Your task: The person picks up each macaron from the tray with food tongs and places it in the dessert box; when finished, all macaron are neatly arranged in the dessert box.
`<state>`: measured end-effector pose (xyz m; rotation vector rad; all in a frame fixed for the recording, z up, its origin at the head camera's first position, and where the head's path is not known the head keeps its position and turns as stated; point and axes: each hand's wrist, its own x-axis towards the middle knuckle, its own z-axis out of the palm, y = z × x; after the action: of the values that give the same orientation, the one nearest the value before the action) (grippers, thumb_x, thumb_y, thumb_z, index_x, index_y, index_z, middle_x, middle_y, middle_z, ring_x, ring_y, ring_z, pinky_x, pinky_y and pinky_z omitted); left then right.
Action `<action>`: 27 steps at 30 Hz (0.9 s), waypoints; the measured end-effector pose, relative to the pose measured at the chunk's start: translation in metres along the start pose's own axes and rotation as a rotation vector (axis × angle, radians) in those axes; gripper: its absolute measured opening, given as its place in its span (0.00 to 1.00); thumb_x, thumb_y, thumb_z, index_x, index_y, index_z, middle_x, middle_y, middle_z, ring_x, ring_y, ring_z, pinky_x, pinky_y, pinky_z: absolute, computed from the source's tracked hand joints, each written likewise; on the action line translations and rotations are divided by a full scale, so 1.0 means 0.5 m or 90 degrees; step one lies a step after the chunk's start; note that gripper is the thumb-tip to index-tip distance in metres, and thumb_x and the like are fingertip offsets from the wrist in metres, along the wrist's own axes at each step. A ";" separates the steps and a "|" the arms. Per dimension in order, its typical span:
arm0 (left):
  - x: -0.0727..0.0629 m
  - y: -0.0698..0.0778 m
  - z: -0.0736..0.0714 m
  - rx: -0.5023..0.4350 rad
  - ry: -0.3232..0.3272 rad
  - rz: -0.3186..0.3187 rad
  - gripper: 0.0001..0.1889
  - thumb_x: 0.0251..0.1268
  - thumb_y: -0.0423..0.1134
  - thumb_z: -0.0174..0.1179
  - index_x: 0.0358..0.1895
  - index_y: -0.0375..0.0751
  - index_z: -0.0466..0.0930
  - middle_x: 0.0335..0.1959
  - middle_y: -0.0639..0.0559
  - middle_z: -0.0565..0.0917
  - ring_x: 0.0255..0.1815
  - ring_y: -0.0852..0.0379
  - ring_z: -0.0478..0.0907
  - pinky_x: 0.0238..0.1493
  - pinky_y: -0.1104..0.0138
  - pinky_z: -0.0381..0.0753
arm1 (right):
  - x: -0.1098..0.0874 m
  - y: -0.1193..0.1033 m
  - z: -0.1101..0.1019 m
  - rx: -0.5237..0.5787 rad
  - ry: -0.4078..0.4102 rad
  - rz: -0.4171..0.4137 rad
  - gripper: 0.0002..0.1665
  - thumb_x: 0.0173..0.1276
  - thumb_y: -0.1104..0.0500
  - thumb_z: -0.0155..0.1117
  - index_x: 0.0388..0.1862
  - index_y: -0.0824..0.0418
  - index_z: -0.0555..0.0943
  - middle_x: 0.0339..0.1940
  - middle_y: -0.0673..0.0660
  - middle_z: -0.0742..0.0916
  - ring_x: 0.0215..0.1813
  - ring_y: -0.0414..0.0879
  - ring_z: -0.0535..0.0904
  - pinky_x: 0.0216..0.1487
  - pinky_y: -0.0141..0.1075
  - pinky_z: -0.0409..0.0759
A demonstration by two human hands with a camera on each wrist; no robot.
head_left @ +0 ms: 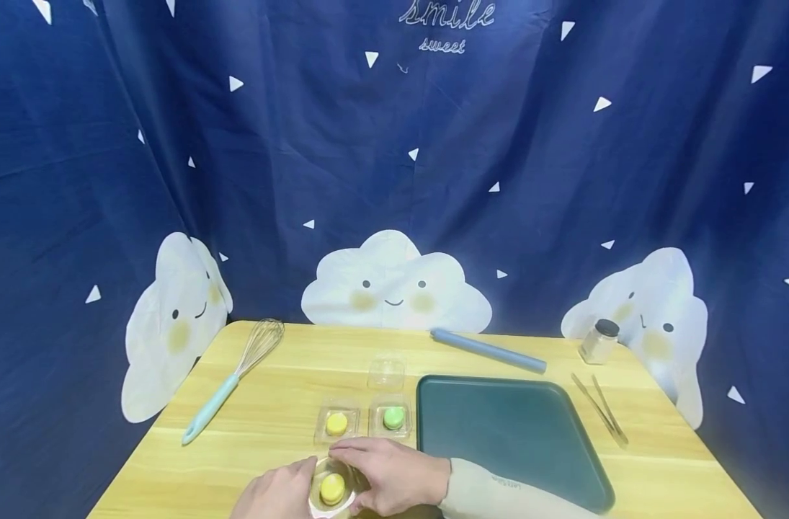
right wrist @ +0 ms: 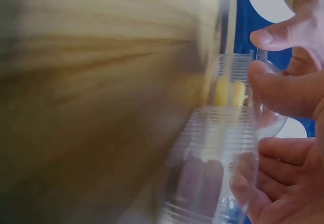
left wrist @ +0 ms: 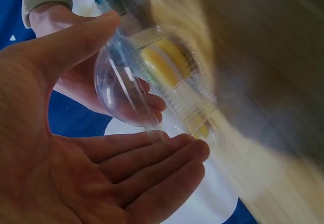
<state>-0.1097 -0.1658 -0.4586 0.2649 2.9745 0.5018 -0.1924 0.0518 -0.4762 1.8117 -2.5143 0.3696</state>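
A clear domed plastic lid (left wrist: 114, 89) is between my two hands at the front of the table, over a small clear tray (right wrist: 238, 62) with ridged walls. Inside that tray, a yellow macaron (head_left: 332, 489) shows through the plastic. My left hand (head_left: 277, 494) holds the lid's left edge, thumb on one side and fingers on the other. Across from it, my right hand (head_left: 394, 476) holds the right edge with thumb and fingertips. Whether the lid's rim is seated on the tray, I cannot tell.
Just beyond the hands stand clear boxes with a yellow macaron (head_left: 336, 424) and a green macaron (head_left: 393, 418), and another clear container (head_left: 386, 375). A dark green tray (head_left: 498, 432) lies right, with tongs (head_left: 602, 407), a jar (head_left: 599, 342), a blue-grey roll (head_left: 488, 350); a whisk (head_left: 235, 378) lies left.
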 end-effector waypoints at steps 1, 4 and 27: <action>0.000 -0.002 0.003 0.001 -0.002 -0.005 0.58 0.33 0.82 0.66 0.58 0.32 0.80 0.47 0.41 0.89 0.37 0.44 0.88 0.40 0.48 0.88 | 0.001 -0.001 0.002 -0.009 0.004 -0.005 0.42 0.68 0.43 0.69 0.75 0.60 0.69 0.74 0.52 0.77 0.75 0.41 0.73 0.74 0.29 0.72; 0.003 -0.008 0.010 0.000 -0.004 -0.011 0.61 0.32 0.83 0.65 0.59 0.28 0.79 0.48 0.37 0.88 0.39 0.42 0.88 0.42 0.46 0.87 | 0.003 -0.002 0.007 -0.036 0.009 -0.007 0.42 0.68 0.42 0.68 0.74 0.60 0.69 0.73 0.52 0.78 0.75 0.41 0.72 0.74 0.29 0.71; 0.063 -0.052 -0.004 -0.053 -0.047 0.080 0.42 0.38 0.57 0.78 0.58 0.33 0.80 0.50 0.47 0.87 0.47 0.47 0.85 0.47 0.48 0.87 | 0.036 0.004 0.004 -0.048 -0.014 0.066 0.38 0.63 0.45 0.73 0.68 0.60 0.76 0.66 0.51 0.82 0.67 0.39 0.79 0.67 0.25 0.77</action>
<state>-0.1450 -0.1846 -0.4680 0.4530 2.8692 0.6131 -0.2000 0.0351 -0.4760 1.6727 -2.6054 0.2545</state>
